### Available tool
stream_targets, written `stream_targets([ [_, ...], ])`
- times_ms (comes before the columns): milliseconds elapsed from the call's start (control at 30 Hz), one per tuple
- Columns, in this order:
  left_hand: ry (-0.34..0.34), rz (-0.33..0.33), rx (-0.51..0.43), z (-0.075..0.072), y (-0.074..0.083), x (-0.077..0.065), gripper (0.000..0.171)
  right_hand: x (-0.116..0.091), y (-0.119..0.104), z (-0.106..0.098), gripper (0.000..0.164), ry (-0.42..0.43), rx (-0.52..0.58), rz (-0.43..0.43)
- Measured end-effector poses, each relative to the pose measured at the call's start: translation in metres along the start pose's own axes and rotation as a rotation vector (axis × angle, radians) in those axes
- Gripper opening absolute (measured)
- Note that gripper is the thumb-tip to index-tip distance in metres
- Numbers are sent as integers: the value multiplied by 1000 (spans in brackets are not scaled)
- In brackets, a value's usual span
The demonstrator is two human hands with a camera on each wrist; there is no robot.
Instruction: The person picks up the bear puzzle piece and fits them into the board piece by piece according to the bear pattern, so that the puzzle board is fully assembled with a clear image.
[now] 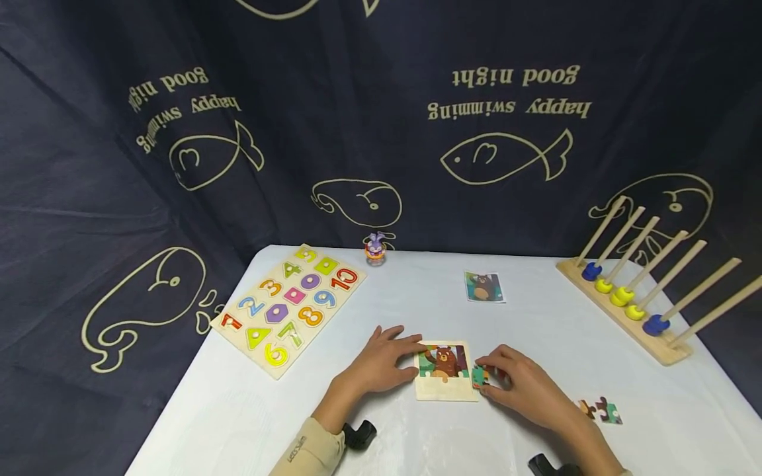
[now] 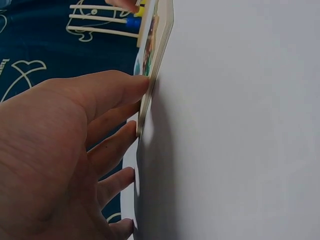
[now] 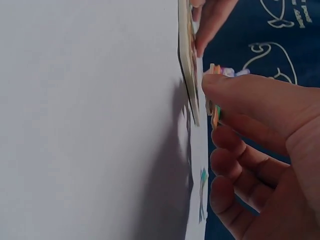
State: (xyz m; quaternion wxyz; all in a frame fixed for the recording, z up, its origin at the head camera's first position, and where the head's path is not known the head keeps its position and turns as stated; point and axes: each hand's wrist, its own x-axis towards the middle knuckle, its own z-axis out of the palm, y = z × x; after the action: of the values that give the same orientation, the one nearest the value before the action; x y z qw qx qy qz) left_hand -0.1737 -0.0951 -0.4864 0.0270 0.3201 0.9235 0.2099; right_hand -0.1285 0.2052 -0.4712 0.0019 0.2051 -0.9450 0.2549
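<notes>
A small wooden jigsaw board (image 1: pixel 446 391) with a bear picture lies on the table, its upper half filled and its lower strip bare wood. My left hand (image 1: pixel 383 365) touches the board's left side, fingers spread; in the left wrist view the thumb (image 2: pixel 120 90) meets the board's edge. Just off the right edge, my right hand (image 1: pixel 526 390) pinches a teal and red jigsaw piece (image 1: pixel 479 377) between thumb and fingers. The right wrist view shows this piece (image 3: pixel 216 112) edge-on, raised beside the board (image 3: pixel 186 55).
Loose jigsaw pieces (image 1: pixel 608 411) lie right of my right wrist. A bear picture card (image 1: pixel 485 297) is further back. A number puzzle board (image 1: pixel 238 344) lies left, a purple rabbit figure (image 1: pixel 376 248) stands at the back, and a wooden peg rack with rings (image 1: pixel 619 314) stands right.
</notes>
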Motion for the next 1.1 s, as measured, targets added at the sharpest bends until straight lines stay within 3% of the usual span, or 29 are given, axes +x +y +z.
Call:
stream_targets([
  [167, 1, 14, -6, 2, 2, 1, 44, 3, -4, 2, 40, 17, -30, -36],
  [600, -15, -2, -1, 4, 2, 0, 44, 10, -14, 9, 39, -73, -14, -24],
  [1100, -10, 6, 22, 2, -2, 0, 43, 22, -31, 19, 40, -69, 21, -115],
])
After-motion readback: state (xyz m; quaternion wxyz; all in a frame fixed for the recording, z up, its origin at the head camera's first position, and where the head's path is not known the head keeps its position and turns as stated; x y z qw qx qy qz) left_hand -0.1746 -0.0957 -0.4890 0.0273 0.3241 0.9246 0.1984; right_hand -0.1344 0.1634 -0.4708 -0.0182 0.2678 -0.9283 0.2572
